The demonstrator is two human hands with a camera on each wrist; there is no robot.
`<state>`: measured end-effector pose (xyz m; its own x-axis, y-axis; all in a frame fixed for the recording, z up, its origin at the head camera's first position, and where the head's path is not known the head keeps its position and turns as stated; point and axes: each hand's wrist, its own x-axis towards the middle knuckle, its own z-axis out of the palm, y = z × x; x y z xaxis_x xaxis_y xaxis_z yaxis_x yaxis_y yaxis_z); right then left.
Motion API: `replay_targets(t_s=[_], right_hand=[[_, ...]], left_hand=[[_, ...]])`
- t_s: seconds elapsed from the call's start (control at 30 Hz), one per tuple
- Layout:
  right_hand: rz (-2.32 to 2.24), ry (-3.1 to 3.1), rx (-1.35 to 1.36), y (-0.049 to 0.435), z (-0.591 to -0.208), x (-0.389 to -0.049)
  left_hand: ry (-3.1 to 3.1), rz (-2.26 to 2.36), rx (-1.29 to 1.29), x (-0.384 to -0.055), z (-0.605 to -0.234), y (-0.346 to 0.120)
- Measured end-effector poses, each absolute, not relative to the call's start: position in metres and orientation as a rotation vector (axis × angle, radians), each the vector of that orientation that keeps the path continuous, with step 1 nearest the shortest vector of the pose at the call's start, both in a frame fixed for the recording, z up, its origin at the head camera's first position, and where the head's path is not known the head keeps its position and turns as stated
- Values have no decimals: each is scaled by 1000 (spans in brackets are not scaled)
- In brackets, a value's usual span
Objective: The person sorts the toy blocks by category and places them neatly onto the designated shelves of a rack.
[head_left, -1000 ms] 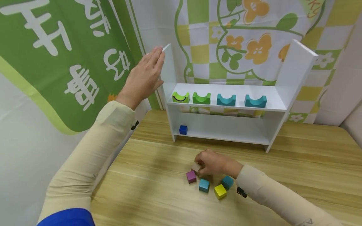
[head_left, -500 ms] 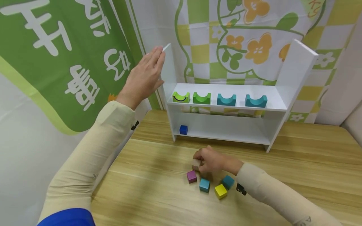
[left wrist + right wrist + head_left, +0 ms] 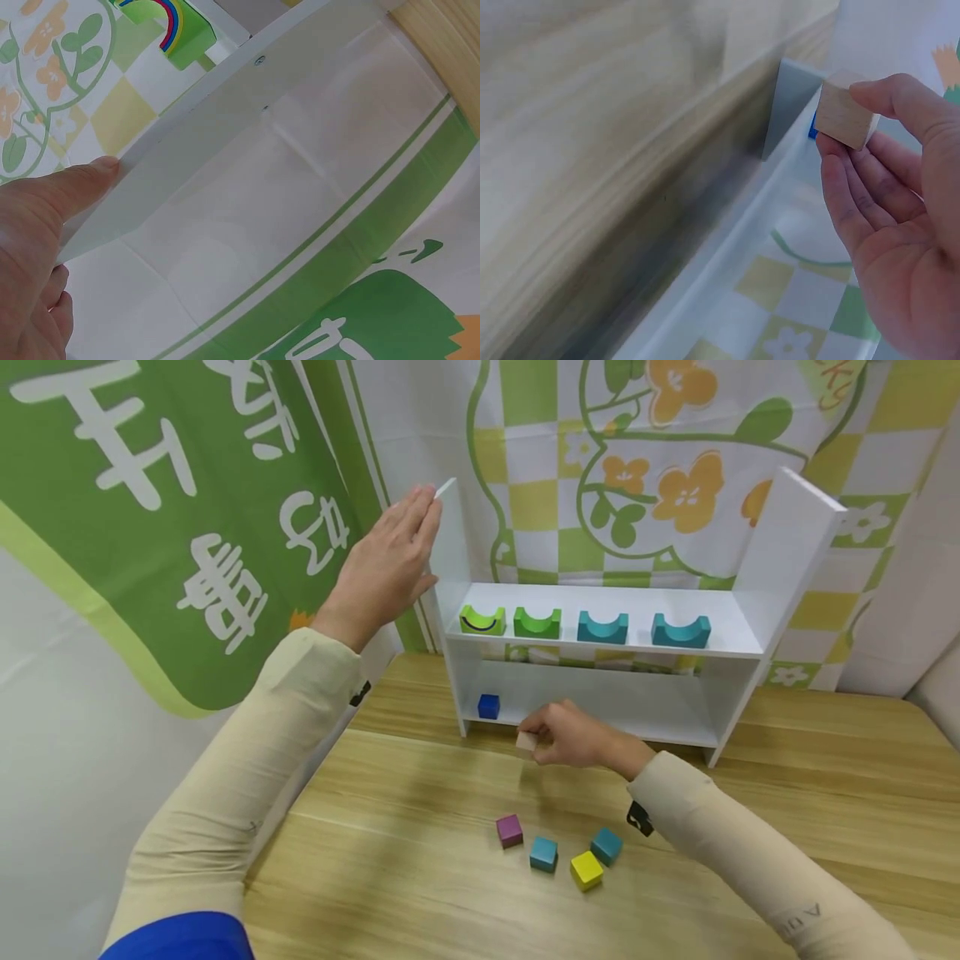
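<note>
My right hand (image 3: 573, 735) pinches a plain wooden cube (image 3: 844, 112) between thumb and fingers. It holds the cube just in front of the lower board of a white shelf (image 3: 600, 693). On that board, to the left of the held cube, sits a dark blue cube (image 3: 488, 706). My left hand (image 3: 390, 564) rests against the shelf's left side panel (image 3: 225, 105), its fingers straight in the head view. Its thumb touches the panel in the left wrist view.
On the wooden table (image 3: 375, 827) lie a purple cube (image 3: 509, 831), a teal cube (image 3: 543, 854), a yellow cube (image 3: 586, 870) and another teal cube (image 3: 606, 846). Green arch blocks (image 3: 537, 623) and teal arch blocks (image 3: 680, 631) line the upper board. Printed cloth hangs behind.
My right hand has lifted the wooden cube off the table beside the purple cube and carried it up to the lower board's front. My left hand stays on the panel.
</note>
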<state>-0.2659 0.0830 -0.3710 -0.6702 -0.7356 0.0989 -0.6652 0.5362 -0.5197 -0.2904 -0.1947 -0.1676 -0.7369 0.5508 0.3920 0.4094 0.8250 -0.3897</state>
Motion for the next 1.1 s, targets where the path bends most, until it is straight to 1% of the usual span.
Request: replay_targets(t_s=[0.27,0.5,0.8,1.1], right_hand=[[-796,2724,-1089,81,-364,-289],[-764,2779,-1079,78,-366,-306],[-722,2778,-1063,75,-369,-319],[-625,2768,-1072,77,-370,-324]], left_hand=[[-2506,383,-709,-290,-169,-196],[-2501,372,-709,-291,-169,-196],[-2498,390,-699,-291,-169,-196],[-2497,409,-694,-290,-168,-195]])
